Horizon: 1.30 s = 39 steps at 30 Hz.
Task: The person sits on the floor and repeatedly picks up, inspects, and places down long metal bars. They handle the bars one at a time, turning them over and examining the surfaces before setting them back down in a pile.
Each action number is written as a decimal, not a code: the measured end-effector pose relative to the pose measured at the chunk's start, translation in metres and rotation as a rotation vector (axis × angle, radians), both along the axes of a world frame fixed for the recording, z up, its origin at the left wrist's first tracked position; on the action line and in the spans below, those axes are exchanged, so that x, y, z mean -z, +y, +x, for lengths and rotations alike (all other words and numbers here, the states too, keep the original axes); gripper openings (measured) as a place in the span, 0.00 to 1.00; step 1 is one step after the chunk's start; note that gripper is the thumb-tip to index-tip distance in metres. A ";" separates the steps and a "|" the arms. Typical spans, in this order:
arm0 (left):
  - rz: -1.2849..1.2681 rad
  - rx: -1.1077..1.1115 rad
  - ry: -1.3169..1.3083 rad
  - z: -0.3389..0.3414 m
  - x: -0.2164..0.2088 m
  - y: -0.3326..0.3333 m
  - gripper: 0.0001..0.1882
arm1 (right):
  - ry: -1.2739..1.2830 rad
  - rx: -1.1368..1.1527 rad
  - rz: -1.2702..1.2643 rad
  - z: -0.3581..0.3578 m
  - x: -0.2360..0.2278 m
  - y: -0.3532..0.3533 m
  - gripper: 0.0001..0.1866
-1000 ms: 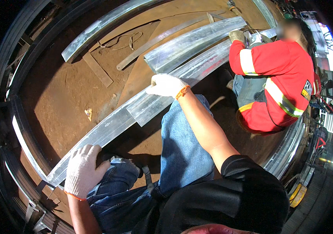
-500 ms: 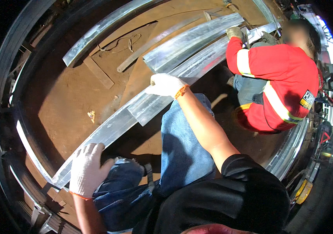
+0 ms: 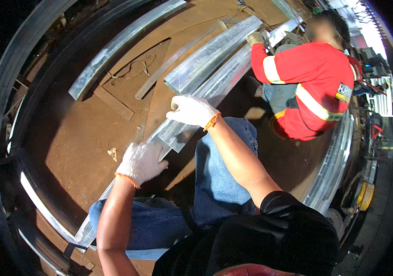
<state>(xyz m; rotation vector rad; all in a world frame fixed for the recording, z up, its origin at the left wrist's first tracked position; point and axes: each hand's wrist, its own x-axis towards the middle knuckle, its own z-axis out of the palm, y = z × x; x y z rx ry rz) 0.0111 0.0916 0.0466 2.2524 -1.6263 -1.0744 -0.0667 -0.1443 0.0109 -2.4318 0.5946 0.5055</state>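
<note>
A long silvery metal profile (image 3: pixel 233 73) runs from the lower left to the upper right, with a shorter overlapping piece (image 3: pixel 176 139) ending near its middle. My left hand (image 3: pixel 142 164), in a white knit glove, lies across the profile just left of that end. Its fingers bend over the far edge and the thumb is on the near side. My right hand (image 3: pixel 193 111), gloved too, is closed in a fist over the overlapping piece, slightly farther up. Whatever its curled fingers hold is hidden. My jeans-clad knee (image 3: pixel 224 161) is beside the profile.
A co-worker in a red jacket (image 3: pixel 309 80) crouches at the right, a gloved hand (image 3: pixel 254 38) at the profile's far end. Other pieces are a wide profile (image 3: pixel 212 53), a curved profile (image 3: pixel 125 48) and a flat bar (image 3: pixel 113 104). Dark curved beams (image 3: pixel 3 115) border the left.
My left hand has slid up along the profile from its lower end toward my right hand. The right hand stays closed at nearly the same place. The whole view has shifted slightly.
</note>
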 end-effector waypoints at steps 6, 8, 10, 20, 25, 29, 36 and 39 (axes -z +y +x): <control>-0.075 0.175 -0.072 0.022 0.012 -0.014 0.22 | -0.082 -0.033 -0.056 -0.040 -0.020 0.019 0.22; -0.139 0.196 -0.057 0.026 0.011 -0.017 0.22 | 0.062 -0.086 -0.099 -0.035 -0.043 0.039 0.22; -0.150 0.234 -0.027 0.027 -0.001 -0.029 0.23 | 0.087 -0.184 -0.172 -0.042 -0.053 0.046 0.21; -0.227 0.350 0.033 0.030 0.023 -0.079 0.25 | 0.087 -0.189 -0.320 -0.066 -0.128 0.060 0.17; -0.175 0.364 0.074 0.030 0.035 -0.084 0.27 | 0.068 -0.064 -0.196 -0.100 -0.128 0.073 0.17; -0.148 0.340 0.063 0.040 0.032 -0.086 0.28 | 0.160 -0.119 -0.222 -0.120 -0.125 0.080 0.20; -0.170 0.218 0.071 0.044 0.038 -0.099 0.32 | 0.143 -0.088 -0.240 -0.136 -0.133 0.081 0.21; -0.191 0.147 0.090 0.043 0.045 -0.102 0.33 | 0.042 -0.109 -0.260 -0.138 -0.135 0.081 0.20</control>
